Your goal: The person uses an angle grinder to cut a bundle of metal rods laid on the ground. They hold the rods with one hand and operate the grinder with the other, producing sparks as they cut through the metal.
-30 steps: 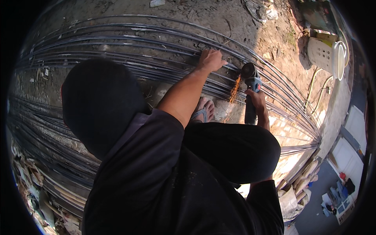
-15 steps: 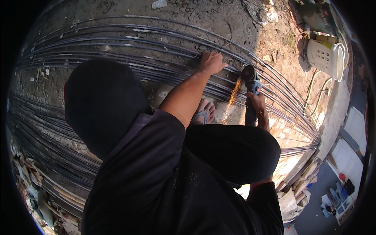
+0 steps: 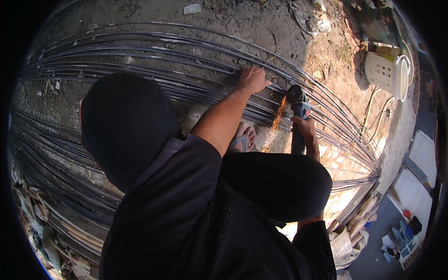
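Note:
Long dark steel rods (image 3: 261, 114) stretch across the ground and draw together at the right. My left hand (image 3: 253, 80) is closed around one of the rods, knuckles up. Just to its right, my right hand (image 3: 305, 128) grips the body of a blue and black angle grinder (image 3: 302, 109). The grinder's round disc (image 3: 294, 94) meets the rods, and orange sparks (image 3: 279, 116) stream down from it toward me. The exact contact point is hidden by the disc. Below the rods shows a foot in a sandal (image 3: 247, 135), close to the sparks.
More rods (image 3: 56, 158) lie in a second bundle at the left, with scrap boards (image 3: 79, 233) below them. At the right stand a white container with holes (image 3: 377, 70) and a concrete edge (image 3: 396, 149). A pale sack (image 3: 343, 247) lies at the lower right.
The view has shifted slightly. My left hand stays closed on the rod, and the grinder remains at nearly the same spot, still throwing sparks.

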Demonstrator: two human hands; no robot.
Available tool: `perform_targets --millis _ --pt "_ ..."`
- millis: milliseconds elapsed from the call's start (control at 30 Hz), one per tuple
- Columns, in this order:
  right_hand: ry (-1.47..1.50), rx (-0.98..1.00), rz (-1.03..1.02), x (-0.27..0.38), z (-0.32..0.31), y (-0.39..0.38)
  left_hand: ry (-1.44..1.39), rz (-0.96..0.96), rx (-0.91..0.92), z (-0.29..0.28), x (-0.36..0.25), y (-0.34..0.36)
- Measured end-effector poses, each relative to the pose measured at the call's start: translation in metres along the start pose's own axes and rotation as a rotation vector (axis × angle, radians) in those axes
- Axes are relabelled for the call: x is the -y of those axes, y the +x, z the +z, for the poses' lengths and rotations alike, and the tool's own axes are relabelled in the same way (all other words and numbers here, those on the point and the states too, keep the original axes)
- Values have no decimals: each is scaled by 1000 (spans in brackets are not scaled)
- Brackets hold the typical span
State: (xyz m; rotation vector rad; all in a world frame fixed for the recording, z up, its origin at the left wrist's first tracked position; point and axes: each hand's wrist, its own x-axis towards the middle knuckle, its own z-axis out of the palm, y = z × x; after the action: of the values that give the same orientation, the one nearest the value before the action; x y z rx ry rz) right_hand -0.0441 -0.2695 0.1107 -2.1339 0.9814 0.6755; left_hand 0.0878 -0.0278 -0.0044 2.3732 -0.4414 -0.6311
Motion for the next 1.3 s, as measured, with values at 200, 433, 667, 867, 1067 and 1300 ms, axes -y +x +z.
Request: perform_targets --millis 200,433,667,867,1067,1300 --pt "59 8 37 -2 0 3 -8 -5 -25 5 1 2" --pt "34 24 -12 6 -1 8 -23 19 -26 15 7 6" --pt "60 23 7 11 -2 -7 -51 -24 17 10 5 4" --pt "2 -12 -16 4 0 -2 -34 -1 -4 6 3 2" --pt "44 8 9 1 -2 10 -21 14 -7 4 3 1" --pt "71 23 -8 6 -5 5 -18 11 -15 2 3 1"
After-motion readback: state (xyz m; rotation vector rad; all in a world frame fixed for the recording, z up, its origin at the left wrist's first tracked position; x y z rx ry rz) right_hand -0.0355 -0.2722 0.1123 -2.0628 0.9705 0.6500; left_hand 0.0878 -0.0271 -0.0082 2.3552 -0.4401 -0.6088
